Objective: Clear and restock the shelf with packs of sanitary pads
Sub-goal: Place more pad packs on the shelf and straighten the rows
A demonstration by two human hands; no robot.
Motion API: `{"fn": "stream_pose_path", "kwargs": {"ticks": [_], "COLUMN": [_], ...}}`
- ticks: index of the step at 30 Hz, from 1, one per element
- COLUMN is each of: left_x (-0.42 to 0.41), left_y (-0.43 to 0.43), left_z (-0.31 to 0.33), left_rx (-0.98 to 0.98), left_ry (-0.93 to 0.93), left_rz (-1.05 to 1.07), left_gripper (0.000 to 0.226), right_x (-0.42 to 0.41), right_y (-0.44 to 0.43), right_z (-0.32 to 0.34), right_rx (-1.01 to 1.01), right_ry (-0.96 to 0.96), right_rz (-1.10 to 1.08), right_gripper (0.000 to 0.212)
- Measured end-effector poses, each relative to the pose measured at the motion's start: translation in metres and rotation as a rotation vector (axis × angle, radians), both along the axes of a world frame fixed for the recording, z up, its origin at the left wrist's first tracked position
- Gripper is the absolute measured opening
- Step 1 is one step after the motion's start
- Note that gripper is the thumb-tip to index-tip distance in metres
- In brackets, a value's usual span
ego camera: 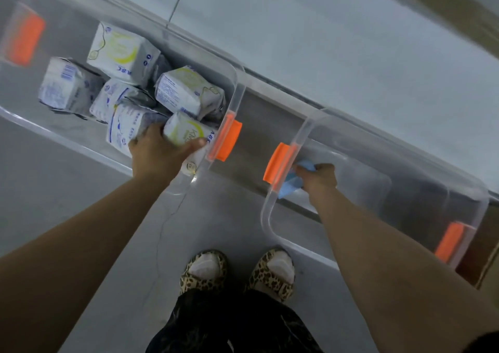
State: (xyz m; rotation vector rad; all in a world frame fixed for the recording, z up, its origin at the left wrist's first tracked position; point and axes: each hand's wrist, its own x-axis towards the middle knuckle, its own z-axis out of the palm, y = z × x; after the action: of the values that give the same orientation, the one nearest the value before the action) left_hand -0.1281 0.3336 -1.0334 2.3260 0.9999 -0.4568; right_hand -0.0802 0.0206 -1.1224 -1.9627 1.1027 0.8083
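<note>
Leopard-print slippers are seen nearest, on a grey floor, below a dark garment. Two clear bins are set side by side beyond them, their orange latches facing each other across a gap. Inside the left bin, by its latch wall, a white-and-green pack is gripped by the left hand, thumb and fingers curled round it. Six more packs are heaped loosely behind. In the right bin, a blue item is clutched in the curled fingers of the right hand; whether it is cloth or pack cannot be told.
</note>
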Motion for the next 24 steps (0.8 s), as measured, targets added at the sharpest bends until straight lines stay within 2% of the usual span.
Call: {"fn": "stream_pose_path", "kwargs": {"ticks": [2,4,6,8,9,11,12,14,16,17,19,24], "left_x": [0.005,0.011,0.014,0.014,0.013,0.008,0.006,0.003,0.000,0.000,0.002,0.011], "left_y": [0.002,0.002,0.002,0.003,0.002,-0.002,-0.005,-0.013,-0.021,-0.024,-0.032,-0.054], "left_z": [0.004,0.015,0.033,0.055,0.069,0.097,0.112,0.145,0.179,0.197,0.233,0.327], "left_rx": [0.007,-0.002,-0.047,-0.155,-0.222,-0.352,-0.413,-0.529,-0.658,-0.714,-0.805,-0.975], "left_ry": [0.073,0.147,0.207,0.206,0.176,0.120,0.097,0.075,0.074,0.069,0.050,0.040], "left_rz": [-0.012,0.026,0.100,0.246,0.335,0.452,0.475,0.499,0.501,0.489,0.471,0.436], "left_gripper": [0.093,0.100,0.106,0.119,0.123,0.107,0.093,0.076,0.077,0.081,0.074,0.034], "right_x": [-0.009,-0.016,-0.021,-0.025,-0.027,-0.029,-0.030,-0.032,-0.031,-0.031,-0.029,-0.028], "right_y": [-0.004,-0.011,-0.020,-0.030,-0.034,-0.041,-0.042,-0.043,-0.042,-0.041,-0.036,-0.025], "right_z": [0.005,0.021,0.049,0.081,0.098,0.132,0.153,0.192,0.226,0.244,0.281,0.379], "right_rx": [0.030,0.134,0.245,0.310,0.337,0.394,0.425,0.448,0.428,0.409,0.384,0.472], "right_ry": [-0.019,-0.027,-0.051,-0.079,-0.104,-0.149,-0.157,-0.169,-0.184,-0.183,-0.195,-0.224], "right_rz": [-0.073,-0.159,-0.233,-0.221,-0.218,-0.224,-0.232,-0.255,-0.292,-0.323,-0.376,-0.380], "right_gripper": [0.070,0.089,0.098,0.093,0.084,0.063,0.061,0.073,0.089,0.090,0.081,0.054]}}
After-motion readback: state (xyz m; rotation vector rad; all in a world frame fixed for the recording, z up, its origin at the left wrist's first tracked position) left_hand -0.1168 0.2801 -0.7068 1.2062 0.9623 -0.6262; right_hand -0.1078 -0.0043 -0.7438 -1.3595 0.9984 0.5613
